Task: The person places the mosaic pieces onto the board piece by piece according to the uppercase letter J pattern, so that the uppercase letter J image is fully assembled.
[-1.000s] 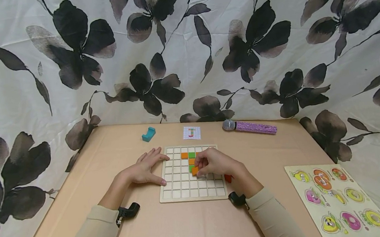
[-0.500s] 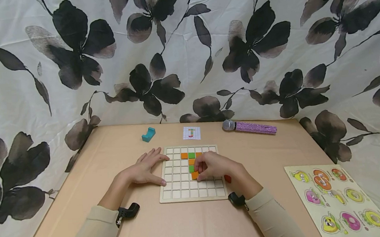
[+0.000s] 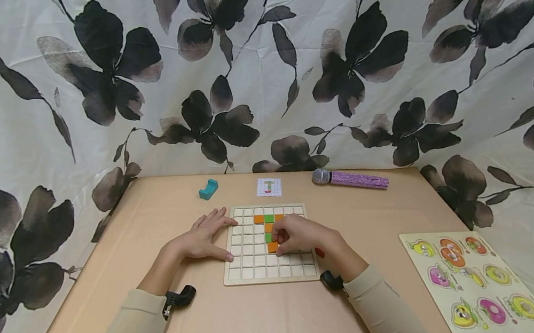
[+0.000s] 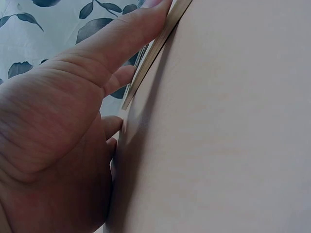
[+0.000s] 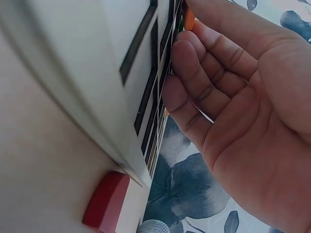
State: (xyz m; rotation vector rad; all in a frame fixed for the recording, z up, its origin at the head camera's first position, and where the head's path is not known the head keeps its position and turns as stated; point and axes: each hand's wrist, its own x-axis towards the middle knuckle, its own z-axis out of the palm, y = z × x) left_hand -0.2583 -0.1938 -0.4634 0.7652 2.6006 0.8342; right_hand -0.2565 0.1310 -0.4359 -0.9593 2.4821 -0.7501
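Note:
A white gridded board [image 3: 248,273] in a pale wooden frame lies on the table, with orange and green square tiles in some cells. My left hand [image 3: 204,237] rests at its left edge, thumb and fingers extended; the left wrist view has the thumb [image 4: 121,41] against the rim. Over the middle of the board, my right hand [image 3: 302,233] has curled fingers and holds the lowest orange tile [image 3: 272,247] at its right side. That orange tile [image 5: 189,19] shows by the thumb in the right wrist view. A red curved block [image 5: 107,201] lies beside the board's right edge, partly hidden in the head view.
Behind the board are a teal curved block [image 3: 208,189], a small card with a coloured grid pattern [image 3: 269,187] and a purple glittery microphone [image 3: 350,178]. A fruit picture board [image 3: 476,280] lies at the right. A floral cloth [image 3: 258,71] hangs beyond the table.
My right hand has moved slightly down and left with the orange tile, which now lies in line below the lower green tile. The left hand has stayed in place.

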